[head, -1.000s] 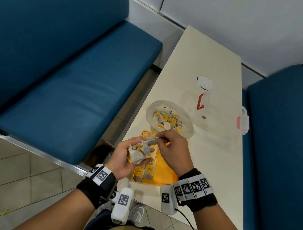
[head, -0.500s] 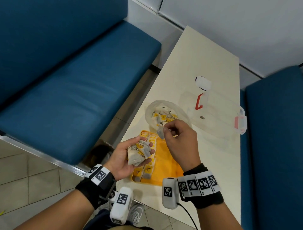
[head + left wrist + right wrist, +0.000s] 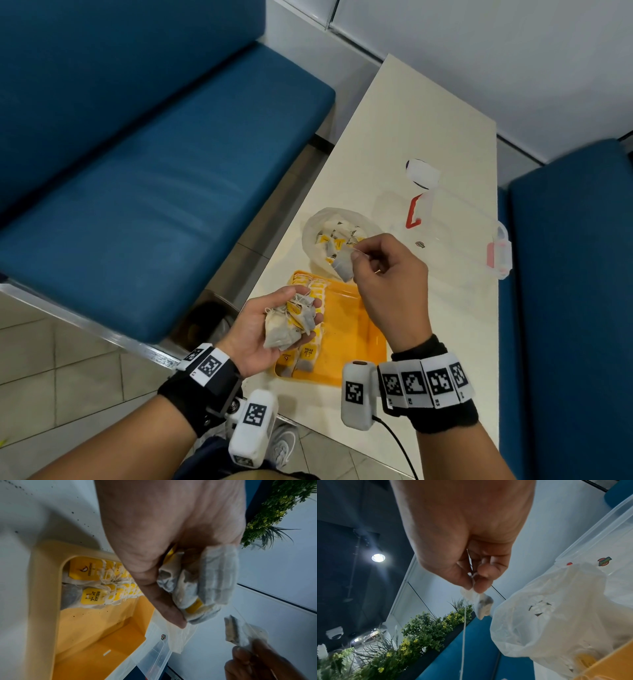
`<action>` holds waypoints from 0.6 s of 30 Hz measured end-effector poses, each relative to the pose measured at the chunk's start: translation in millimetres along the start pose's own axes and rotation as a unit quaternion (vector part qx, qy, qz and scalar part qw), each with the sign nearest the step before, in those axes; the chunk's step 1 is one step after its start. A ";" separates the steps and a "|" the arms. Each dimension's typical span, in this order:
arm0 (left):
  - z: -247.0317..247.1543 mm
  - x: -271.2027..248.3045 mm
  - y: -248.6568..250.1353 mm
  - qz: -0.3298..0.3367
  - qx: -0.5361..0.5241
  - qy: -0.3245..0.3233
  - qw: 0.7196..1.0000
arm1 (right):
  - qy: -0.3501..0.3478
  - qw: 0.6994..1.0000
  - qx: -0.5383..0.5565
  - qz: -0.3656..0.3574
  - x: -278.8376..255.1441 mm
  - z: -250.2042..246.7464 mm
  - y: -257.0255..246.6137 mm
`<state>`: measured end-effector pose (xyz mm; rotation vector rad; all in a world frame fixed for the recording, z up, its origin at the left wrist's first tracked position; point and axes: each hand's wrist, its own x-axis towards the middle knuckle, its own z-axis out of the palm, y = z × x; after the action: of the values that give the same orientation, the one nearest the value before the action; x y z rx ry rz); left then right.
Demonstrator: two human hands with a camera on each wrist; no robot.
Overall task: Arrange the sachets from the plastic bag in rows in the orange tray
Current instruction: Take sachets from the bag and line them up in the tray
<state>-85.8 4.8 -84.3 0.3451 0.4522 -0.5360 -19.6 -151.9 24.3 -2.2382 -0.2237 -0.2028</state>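
My left hand (image 3: 274, 325) cups a bunch of sachets (image 3: 291, 317) with yellow tags and loose strings, palm up over the left side of the orange tray (image 3: 356, 329). In the left wrist view its fingers (image 3: 154, 585) curl round the bunch of sachets (image 3: 204, 582). My right hand (image 3: 383, 270) pinches a single sachet (image 3: 342, 263) by its top, raised above the tray's far end beside the plastic bag (image 3: 337, 240). The right wrist view has that sachet (image 3: 481, 601) hanging from thumb and fingertips, its string trailing down. A row of tagged sachets (image 3: 96, 582) lies along the tray's left side.
A clear plastic box (image 3: 455, 236) with red and pink latches sits right of the bag on the cream table (image 3: 411, 120). Blue benches (image 3: 154, 171) flank the table on both sides. The table's near edge runs just below the tray.
My right hand has pulled one sachet away from the bunch in the left hand and lifted it up and away toward the bag. The left hand stayed over the tray.
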 end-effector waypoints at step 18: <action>0.0 15.2 0.4 0.056 0.052 0.052 0.996 | -0.254 0.955 -0.143 -0.051 -16.4 29.2 9.3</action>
<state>-74.0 -1.1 -91.8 0.4979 0.5032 -0.4342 -31.4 -136.4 -4.5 -2.5359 -0.6203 0.3130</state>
